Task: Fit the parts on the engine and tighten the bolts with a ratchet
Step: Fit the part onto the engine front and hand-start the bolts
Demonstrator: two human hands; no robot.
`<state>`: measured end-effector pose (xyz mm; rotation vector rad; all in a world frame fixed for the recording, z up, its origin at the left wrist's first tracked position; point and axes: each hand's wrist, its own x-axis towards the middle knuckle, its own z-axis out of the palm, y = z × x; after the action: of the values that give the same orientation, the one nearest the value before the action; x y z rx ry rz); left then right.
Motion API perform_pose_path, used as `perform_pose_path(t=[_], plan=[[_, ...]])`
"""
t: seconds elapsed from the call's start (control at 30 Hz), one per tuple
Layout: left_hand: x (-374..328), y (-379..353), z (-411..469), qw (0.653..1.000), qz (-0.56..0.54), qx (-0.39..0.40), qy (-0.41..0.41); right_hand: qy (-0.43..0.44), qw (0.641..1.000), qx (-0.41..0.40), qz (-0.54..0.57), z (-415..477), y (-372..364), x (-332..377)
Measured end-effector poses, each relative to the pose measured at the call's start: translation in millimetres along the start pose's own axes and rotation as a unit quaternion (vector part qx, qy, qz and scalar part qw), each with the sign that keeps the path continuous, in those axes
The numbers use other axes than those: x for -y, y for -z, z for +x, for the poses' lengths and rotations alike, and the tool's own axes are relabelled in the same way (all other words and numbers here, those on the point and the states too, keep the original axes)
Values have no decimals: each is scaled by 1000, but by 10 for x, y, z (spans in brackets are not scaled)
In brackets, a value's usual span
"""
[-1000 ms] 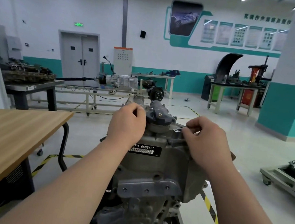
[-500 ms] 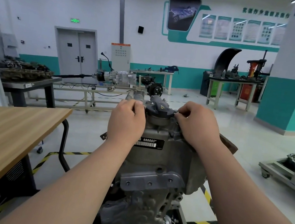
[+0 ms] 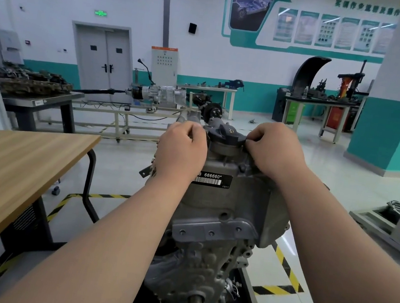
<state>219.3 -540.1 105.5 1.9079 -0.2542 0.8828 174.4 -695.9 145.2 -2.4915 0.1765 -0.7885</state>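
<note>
At centre frame, a person's left hand [image 3: 181, 151] and right hand [image 3: 276, 151] work at the top of an upright engine [image 3: 224, 206], one on each side of its black oil cap [image 3: 226, 136]. Both hands are curled into a narrow pinch, thumb against forefinger. Whatever small part either one holds is hidden behind the fingers, so the grip's contents cannot be told.

Over the past second the right hand has drawn in from the bracket at the engine's upper right until its fingertips [image 3: 249, 143] meet the cap's right rim. The left hand has kept its place at the cap's left edge, just above the barcode label [image 3: 211, 178].

The shift suggests hand-fitting is under way on the engine's top edge, with parts being seated or bolts started by finger before any tightening. No ratchet is in view, and the tightening step appears not yet begun. A wooden table [image 3: 12, 163] stands at lower left.
</note>
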Motion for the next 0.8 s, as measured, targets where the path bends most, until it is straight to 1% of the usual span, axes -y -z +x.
perform_pose_path(t=[0.17,0.27,0.33,0.37,0.4,0.47,0.53,0.57,0.63,0.67,0.7,0.77,0.8], plan=[[3,22,3,1000,-19,4,1,-6,1000,-19,-6,-73,-10,26],[15,84,-8,996,-73,47,23,-10,998,-53,33,-182,62,32],[104,160,-69,993,-81,78,20,18,993,-94,74,-330,137,85],[174,206,-107,994,-73,80,15,44,990,-102,91,-429,165,146],[261,257,-139,995,-70,72,22,73,987,-99,101,-529,175,228],[404,359,-193,992,-74,63,75,124,985,-75,89,-674,113,402],[474,415,-211,985,-83,82,129,160,985,-55,30,-699,6,546],[477,430,-212,982,-91,90,140,174,983,-55,-8,-674,-31,620],[428,439,-215,978,-121,106,130,205,971,-71,-97,-565,-76,722],[394,431,-213,978,-128,123,113,221,960,-81,-148,-492,-84,751],[359,408,-212,978,-110,153,87,234,948,-84,-201,-413,-84,773],[304,327,-236,974,-6,223,31,245,925,-66,-284,-274,-62,803],[290,285,-242,971,47,233,8,248,916,-49,-310,-224,-51,821]])
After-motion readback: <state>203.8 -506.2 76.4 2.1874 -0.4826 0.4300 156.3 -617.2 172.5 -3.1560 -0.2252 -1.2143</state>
